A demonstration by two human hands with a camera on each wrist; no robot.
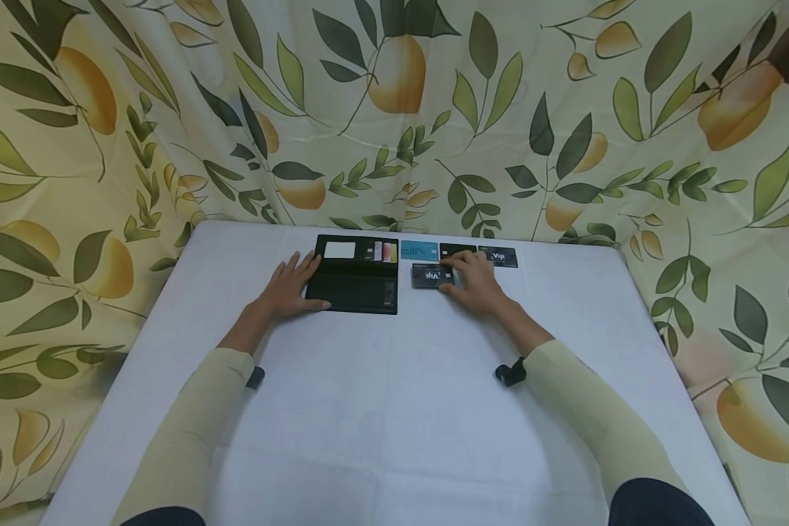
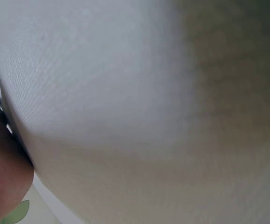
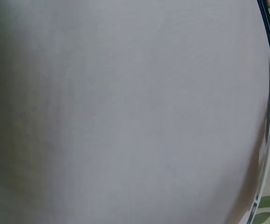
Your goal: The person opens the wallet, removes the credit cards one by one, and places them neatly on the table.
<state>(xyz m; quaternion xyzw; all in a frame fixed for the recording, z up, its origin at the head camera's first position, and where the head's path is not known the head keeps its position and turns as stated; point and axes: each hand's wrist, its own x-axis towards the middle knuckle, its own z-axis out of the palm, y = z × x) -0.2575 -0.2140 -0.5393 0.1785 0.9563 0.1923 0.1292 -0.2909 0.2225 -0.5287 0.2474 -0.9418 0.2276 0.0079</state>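
Observation:
A black wallet point(image 1: 351, 288) lies spread open near the far edge of the table, with several cards in its upper half. My left hand point(image 1: 288, 288) rests along its left side, fingers straight, thumb across the lower left corner. Right of the wallet, my right hand point(image 1: 476, 283) pinches the right end of a dark card point(image 1: 429, 275) marked "Vip" between thumb and finger. Behind that card, a blue card point(image 1: 419, 250), a black card point(image 1: 448, 249) and another dark "Vip" card point(image 1: 502, 256) lie in a row. The wrist views show only slivers of the hands.
A white cloth point(image 1: 381, 409) covers the table. Behind and beside it hangs a curtain point(image 1: 394, 168) printed with leaves and fruit. Small black devices point(image 1: 511, 372) sit at both wrists, just above the cloth.

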